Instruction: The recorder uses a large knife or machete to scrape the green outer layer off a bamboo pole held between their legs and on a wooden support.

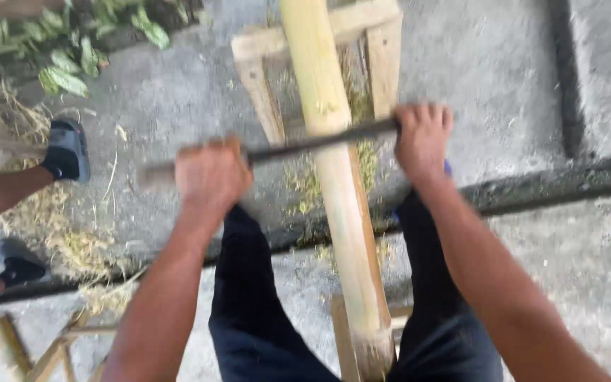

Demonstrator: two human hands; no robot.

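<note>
A long pale yellow-green bamboo pole (334, 184) lies lengthwise on a wooden stand (263, 78), running from the top of the view down between my knees. A dark straight blade (298, 145) rests across the pole. My left hand (210, 175) grips the blade's left end. My right hand (422, 138) grips its right end. Both arms reach forward over my dark trousers. The picture is blurred by motion.
Another person's legs in dark sandals (65, 150) stand at the left, amid straw-like shavings (72, 240) on the concrete. Green leaves (58, 49) fill the top left. A dark gutter (560, 187) crosses the ground. More wooden pieces (44, 350) lie bottom left.
</note>
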